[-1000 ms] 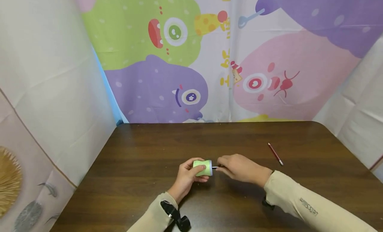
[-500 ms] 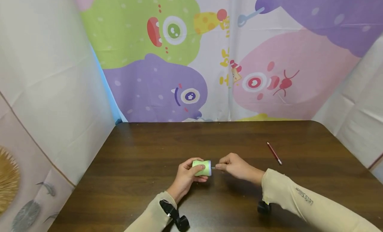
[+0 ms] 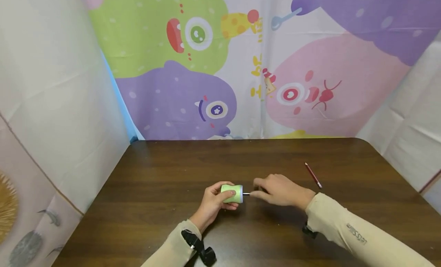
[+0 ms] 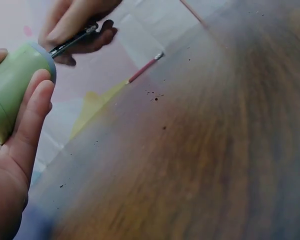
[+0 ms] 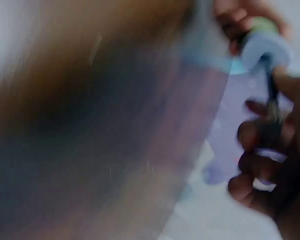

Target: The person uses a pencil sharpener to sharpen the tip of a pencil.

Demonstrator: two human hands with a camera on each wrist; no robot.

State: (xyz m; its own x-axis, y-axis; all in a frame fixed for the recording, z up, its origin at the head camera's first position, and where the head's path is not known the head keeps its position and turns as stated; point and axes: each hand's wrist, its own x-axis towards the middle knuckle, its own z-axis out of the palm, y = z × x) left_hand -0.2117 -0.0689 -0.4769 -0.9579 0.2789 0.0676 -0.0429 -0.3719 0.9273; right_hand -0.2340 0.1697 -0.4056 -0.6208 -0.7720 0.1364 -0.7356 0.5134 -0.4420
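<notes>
On R-wrist cam: head-hidden rod end (image 5: 273, 111) in R grip (image 3: 282, 190); L grip (image 3: 212, 203) on cyl (image 3: 237, 198).

The green cylinder (image 4: 17, 75) is held sideways, a dark rod (image 4: 71, 42) protruding.

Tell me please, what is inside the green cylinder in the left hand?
Only a dark rod can be seen, sticking out of the pale blue end toward the right hand. The green cylinder covers its own inside, so any contents are hidden.
</notes>
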